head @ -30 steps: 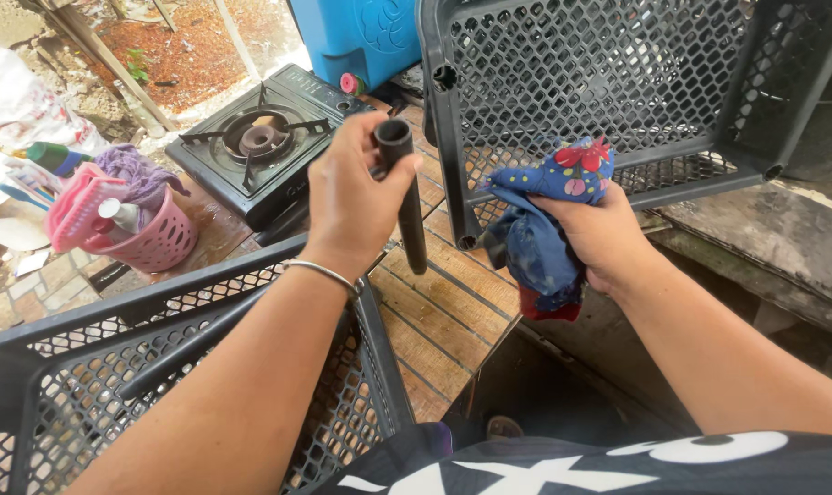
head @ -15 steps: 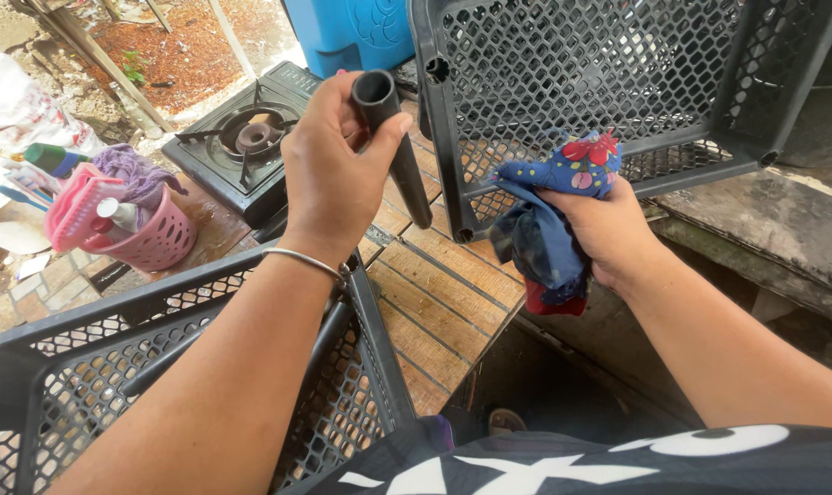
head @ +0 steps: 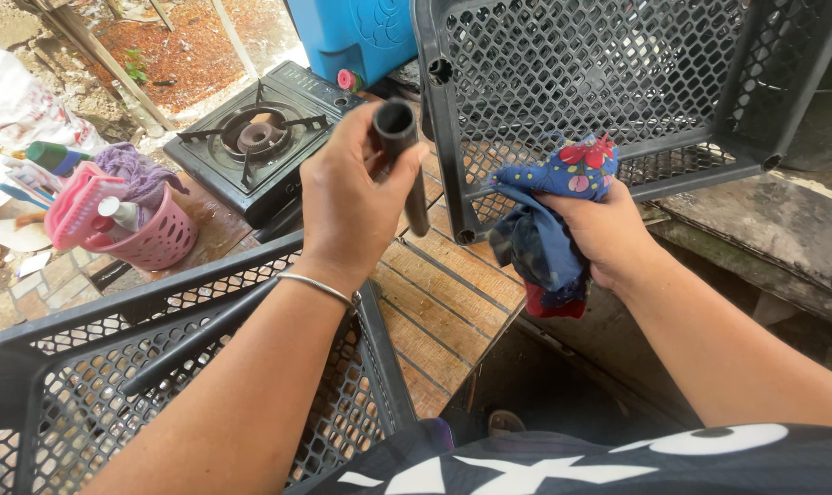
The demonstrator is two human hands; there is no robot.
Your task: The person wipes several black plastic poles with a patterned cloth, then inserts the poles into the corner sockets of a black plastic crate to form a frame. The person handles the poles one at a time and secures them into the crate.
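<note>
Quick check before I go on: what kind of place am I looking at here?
Probably an outdoor washing or cooking spot at a home: a single-burner gas stove on a wooden slat table, a pink basket of brushes, and bare reddish soil behind.

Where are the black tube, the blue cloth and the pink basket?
black tube (head: 396, 119), head view, on its open upper end above the left hand (head: 347, 206).
blue cloth (head: 540, 243), head view, on the bunched middle beside the right hand (head: 608, 234).
pink basket (head: 155, 240), head view, on its lattice wall.
</note>
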